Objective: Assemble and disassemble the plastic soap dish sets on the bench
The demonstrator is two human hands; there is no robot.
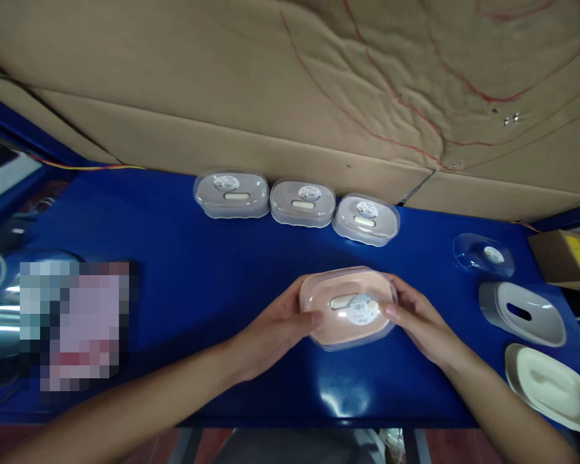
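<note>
My left hand (290, 316) and my right hand (418, 316) grip a pink oval plastic box (328, 325) from its two ends. A clear cover with a round label sits over the box, and a pale slot shows in its top. Each thumb lies on the upper face, while the other fingers are mostly hidden behind and under the sides. The box is tipped toward me above the blue table (183, 283).
Three similar greyish boxes with clear covers, such as the left one (232, 194), line the back. At right lie a clear cover (481, 254), a grey slotted shell (536, 316), a cream tray (555, 386) and a cardboard box (560, 258). A cardboard panel (222, 77) stands behind.
</note>
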